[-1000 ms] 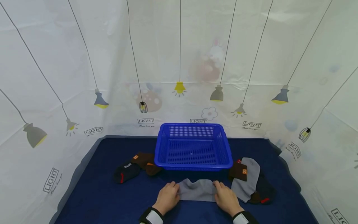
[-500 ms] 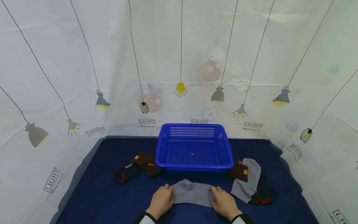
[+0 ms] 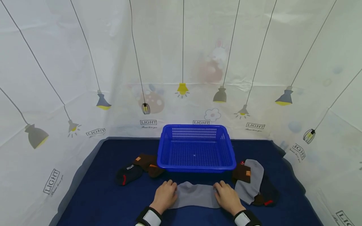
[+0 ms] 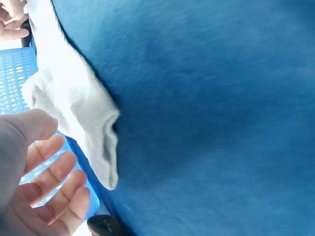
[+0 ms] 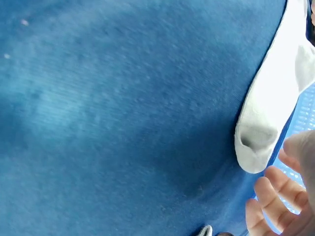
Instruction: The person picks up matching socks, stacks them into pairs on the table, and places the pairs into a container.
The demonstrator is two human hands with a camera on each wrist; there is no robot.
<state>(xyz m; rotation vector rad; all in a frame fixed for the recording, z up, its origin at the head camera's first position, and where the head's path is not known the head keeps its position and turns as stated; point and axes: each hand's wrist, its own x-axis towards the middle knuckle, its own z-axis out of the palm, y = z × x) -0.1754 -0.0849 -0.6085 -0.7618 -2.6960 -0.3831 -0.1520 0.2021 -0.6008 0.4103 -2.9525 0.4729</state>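
A light grey sock [image 3: 195, 196] lies stretched sideways on the dark blue cloth, between my two hands. My left hand [image 3: 164, 196] is over its left end; in the left wrist view the fingers [image 4: 61, 169] are loosely bent with nothing between them, and the sock's end lies free beside them. At the other end is my right hand [image 3: 228, 198]. Seen from the right wrist, its relaxed fingers [image 5: 268, 196] stand apart from the folded tip of the sock. A slight bump rises along the sock's far edge.
Beyond the sock stands a blue perforated basket [image 3: 195, 169]. To the left lie a black sock [image 3: 129, 175] and brown socks [image 3: 145, 161]. At right is a pile with another grey sock [image 3: 252, 180], a brown sock [image 3: 241, 173] and a black sock [image 3: 268, 190].
The grey sock has been drawn slightly nearer and to the left, then laid flat. Both hands have let go of its ends.
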